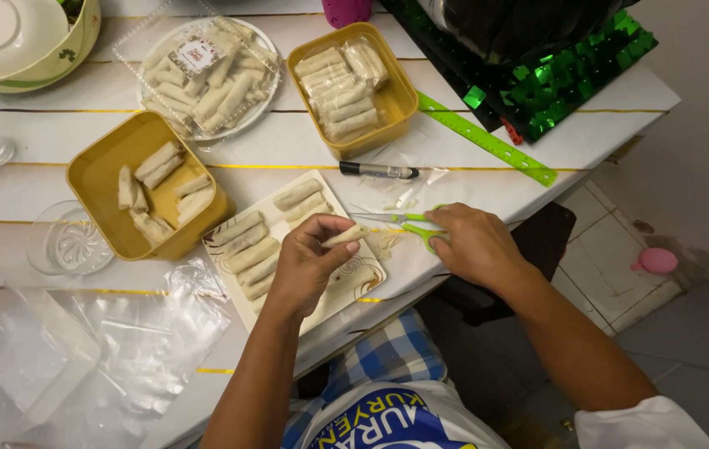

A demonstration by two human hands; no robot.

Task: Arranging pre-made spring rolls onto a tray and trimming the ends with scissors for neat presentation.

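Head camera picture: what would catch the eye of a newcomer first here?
Probably the left hand at the centre, pinching one pale roll above a rectangular tray lined with more rolls. Beside it, the right hand rests on green-handled scissors on the white table. Two yellow tubs of rolls stand behind, and shiny green sequin fabric glitters at the far right corner.

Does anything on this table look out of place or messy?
Mostly tidy. The green ruler lies askew with one end poking past the table edge, and crumpled clear plastic bags sprawl near the left hand.
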